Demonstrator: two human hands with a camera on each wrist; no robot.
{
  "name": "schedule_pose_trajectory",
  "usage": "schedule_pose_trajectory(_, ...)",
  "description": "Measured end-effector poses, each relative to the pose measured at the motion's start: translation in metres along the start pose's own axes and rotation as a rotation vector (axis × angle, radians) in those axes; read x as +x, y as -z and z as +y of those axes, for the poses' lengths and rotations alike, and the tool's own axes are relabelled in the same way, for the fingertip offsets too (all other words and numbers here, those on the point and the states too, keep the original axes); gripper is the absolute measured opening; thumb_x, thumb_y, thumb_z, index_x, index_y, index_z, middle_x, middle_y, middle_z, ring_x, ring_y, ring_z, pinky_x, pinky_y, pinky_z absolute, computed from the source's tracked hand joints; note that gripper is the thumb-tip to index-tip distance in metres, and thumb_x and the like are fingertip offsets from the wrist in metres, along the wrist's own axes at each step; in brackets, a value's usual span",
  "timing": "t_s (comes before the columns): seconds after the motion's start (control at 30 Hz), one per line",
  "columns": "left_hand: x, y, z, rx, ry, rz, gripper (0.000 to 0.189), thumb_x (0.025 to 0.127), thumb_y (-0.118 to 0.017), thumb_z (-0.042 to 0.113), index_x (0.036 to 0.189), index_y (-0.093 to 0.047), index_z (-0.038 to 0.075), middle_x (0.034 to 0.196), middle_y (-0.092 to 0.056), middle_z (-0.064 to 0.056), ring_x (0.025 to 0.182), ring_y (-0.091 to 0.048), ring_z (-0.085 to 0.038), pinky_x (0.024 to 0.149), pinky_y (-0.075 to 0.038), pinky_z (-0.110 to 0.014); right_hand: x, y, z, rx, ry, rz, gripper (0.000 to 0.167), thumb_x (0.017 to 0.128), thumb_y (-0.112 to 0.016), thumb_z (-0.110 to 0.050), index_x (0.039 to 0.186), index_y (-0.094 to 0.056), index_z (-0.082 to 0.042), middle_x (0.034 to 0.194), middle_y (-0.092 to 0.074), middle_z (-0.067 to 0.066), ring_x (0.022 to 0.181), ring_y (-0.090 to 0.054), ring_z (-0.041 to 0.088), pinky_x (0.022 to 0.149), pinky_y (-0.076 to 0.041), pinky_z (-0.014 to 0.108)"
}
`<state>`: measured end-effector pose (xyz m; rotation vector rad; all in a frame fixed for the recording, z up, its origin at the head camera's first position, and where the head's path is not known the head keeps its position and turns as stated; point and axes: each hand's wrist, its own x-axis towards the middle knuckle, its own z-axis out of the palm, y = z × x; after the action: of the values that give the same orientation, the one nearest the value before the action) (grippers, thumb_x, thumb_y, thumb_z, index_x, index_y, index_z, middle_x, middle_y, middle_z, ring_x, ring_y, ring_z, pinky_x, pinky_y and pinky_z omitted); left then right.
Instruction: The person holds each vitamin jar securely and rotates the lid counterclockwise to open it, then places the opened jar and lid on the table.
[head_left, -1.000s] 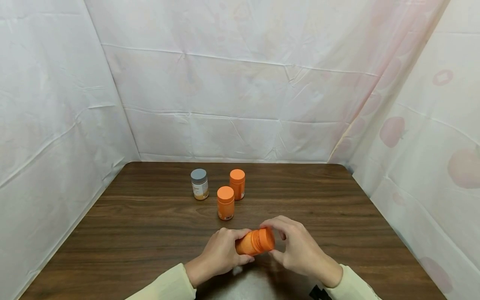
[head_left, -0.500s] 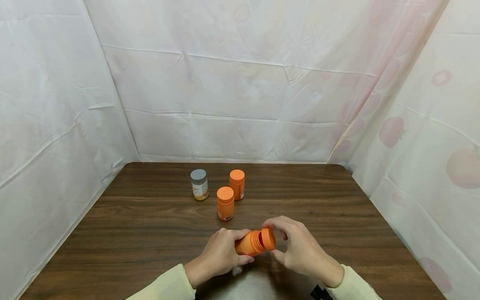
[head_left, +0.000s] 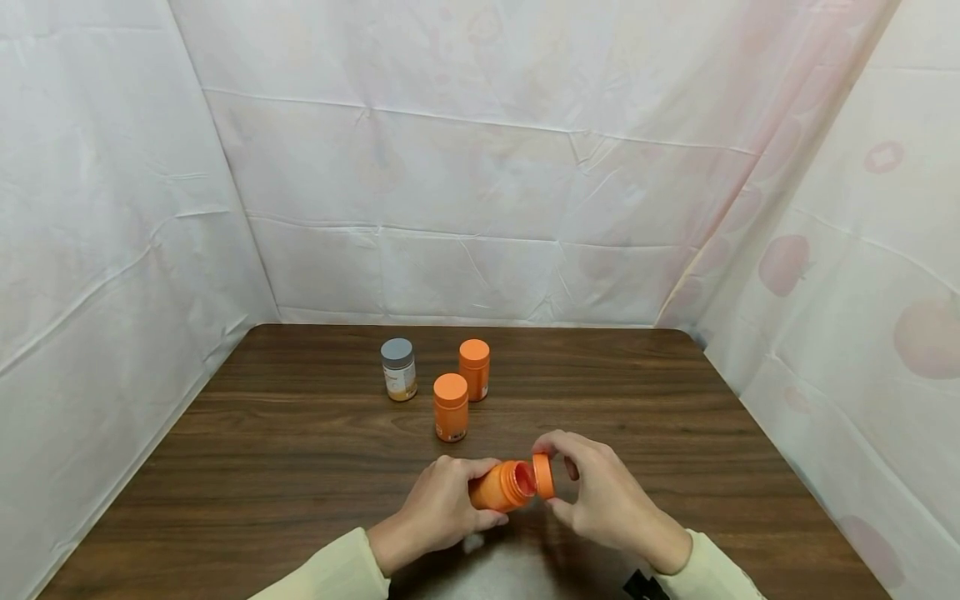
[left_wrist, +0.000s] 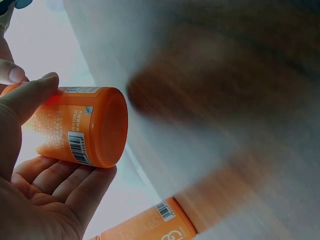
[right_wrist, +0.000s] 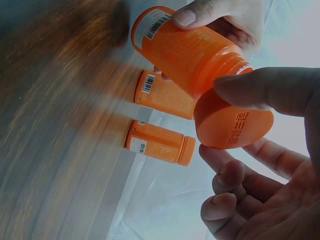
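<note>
My left hand [head_left: 444, 504] grips an orange pill bottle [head_left: 492, 490] above the table, its open mouth tipped toward the right. In the left wrist view the bottle [left_wrist: 75, 127] shows its base and a barcode label, thumb on one side and fingers on the other. My right hand [head_left: 603, 504] pinches the orange cap [head_left: 543, 477], which stands just off the bottle's mouth. Raised lettering marks the top of the cap [right_wrist: 235, 122] in the right wrist view. Red shows inside the bottle's neck; its contents are hard to make out.
Two capped orange bottles, a nearer one [head_left: 452, 408] and a farther one [head_left: 475, 369], stand upright beyond the hands. Left of them is a jar with a grey lid [head_left: 399, 368]. The dark wooden table [head_left: 300, 467] ends at pale hanging sheets [head_left: 480, 275].
The cap has come off the bottle's threads and moved right with my right hand, uncovering the mouth. My left hand and its bottle have stayed nearly still.
</note>
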<state>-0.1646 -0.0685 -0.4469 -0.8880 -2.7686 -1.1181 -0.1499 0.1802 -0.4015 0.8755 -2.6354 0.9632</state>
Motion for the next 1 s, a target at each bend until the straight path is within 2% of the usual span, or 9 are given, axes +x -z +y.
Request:
schedule_pose_trajectory(0.17, 0.0, 0.002, 0.0, -0.003, -0.004, 0.01, 0.046, 0.073, -0.095, 0.03, 0.114, -0.074, 0.028, 0.091, -0.069, 0.019, 0.075, -0.06, 0.002, 0.071, -0.051, -0.025, 0.0, 0.0, 0.004, -0.008, -0.005, -0.001, 0.065, 0.062, -0.09, 0.0, 0.112, -0.06, -0.029, 0.093, -0.058, -0.015, 0.069, -0.05, 0.011, 0.06, -0.045, 0.023)
schedule_pose_trajectory(0.37, -0.001, 0.004, -0.001, -0.004, 0.0, 0.013, 0.046, 0.073, -0.095, 0.03, 0.114, -0.074, 0.029, 0.092, -0.069, 0.02, 0.076, -0.06, 0.002, 0.071, -0.051, -0.025, 0.0, 0.002, 0.007, 0.005, -0.027, -0.021, 0.062, 0.063, -0.089, 0.001, 0.113, -0.06, -0.023, 0.095, -0.059, -0.015, 0.07, -0.053, 0.016, 0.06, -0.045, 0.024)
schedule_pose_trajectory(0.53, -0.001, 0.003, -0.001, -0.004, 0.006, 0.005, 0.047, 0.074, -0.095, 0.031, 0.116, -0.074, 0.028, 0.094, -0.069, 0.019, 0.077, -0.06, 0.002, 0.072, -0.052, -0.026, 0.0, 0.002, 0.01, 0.005, -0.038, -0.03, 0.062, 0.064, -0.089, 0.0, 0.114, -0.059, -0.02, 0.096, -0.061, -0.013, 0.069, -0.051, 0.009, 0.061, -0.046, 0.024)
schedule_pose_trajectory(0.83, -0.003, 0.005, -0.002, -0.012, 0.009, 0.01, 0.048, 0.073, -0.095, 0.03, 0.117, -0.075, 0.027, 0.096, -0.07, 0.018, 0.079, -0.061, 0.002, 0.074, -0.052, -0.027, 0.0, 0.001, 0.018, 0.056, -0.043, -0.018, 0.063, 0.064, -0.089, 0.005, 0.114, -0.057, -0.016, 0.099, -0.066, -0.004, 0.071, -0.06, 0.021, 0.063, -0.049, 0.025)
schedule_pose_trajectory(1.0, -0.004, 0.006, -0.003, 0.0, 0.001, 0.031, 0.05, 0.073, -0.095, 0.029, 0.118, -0.075, 0.025, 0.096, -0.071, 0.016, 0.079, -0.061, 0.001, 0.072, -0.052, -0.027, 0.0, 0.002, 0.021, 0.094, -0.049, -0.02, 0.062, 0.065, -0.089, 0.007, 0.114, -0.056, -0.014, 0.101, -0.067, -0.005, 0.074, -0.061, 0.013, 0.065, -0.054, 0.029)
